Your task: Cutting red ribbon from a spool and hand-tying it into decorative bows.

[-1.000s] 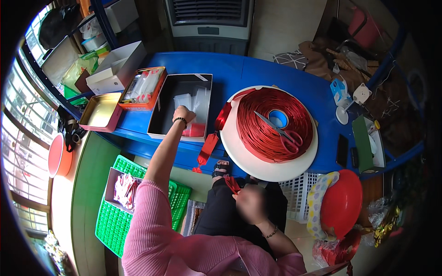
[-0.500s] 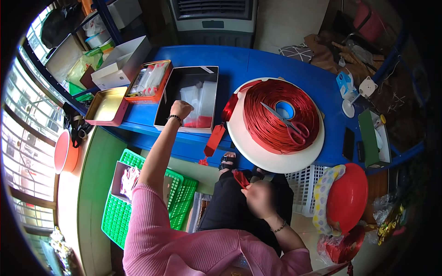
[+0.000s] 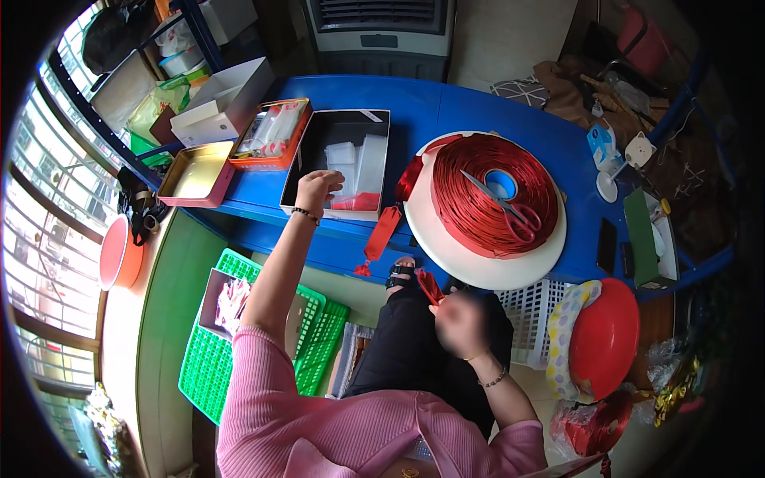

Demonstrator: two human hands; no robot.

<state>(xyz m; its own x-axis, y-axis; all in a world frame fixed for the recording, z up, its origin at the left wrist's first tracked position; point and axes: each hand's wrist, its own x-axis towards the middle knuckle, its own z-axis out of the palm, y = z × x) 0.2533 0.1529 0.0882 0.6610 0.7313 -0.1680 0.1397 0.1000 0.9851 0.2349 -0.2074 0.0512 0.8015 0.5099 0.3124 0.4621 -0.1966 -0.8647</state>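
Observation:
My left hand [image 3: 319, 190] is over the near left part of a black-lined box [image 3: 323, 127], its fingers curled together. Whatever they pinch, if anything, is too small to tell. Clear plastic bags [image 3: 343, 162] lie in that box, with something red at its near end. Low over my lap, my right hand [image 3: 462, 325] is closed on a folded red ribbon [image 3: 429, 287]; blur hides most of its fingers. Between the box and a big red ribbon coil [image 3: 458, 203], a red ribbon strip [image 3: 384, 231] hangs over the table's front edge.
Scissors [image 3: 522, 222] rest on the coil, which sits on a white round board [image 3: 510, 275]. An orange box [image 3: 271, 135] and a gold-lined tin [image 3: 199, 171] stand left on the blue table [image 3: 406, 94]. Green baskets [image 3: 203, 370] and a red basin [image 3: 610, 338] are lower down.
The whole view has shifted slightly. Against the box, my left hand has drawn back a little to the left and nearer me. My right hand still holds the red ribbon.

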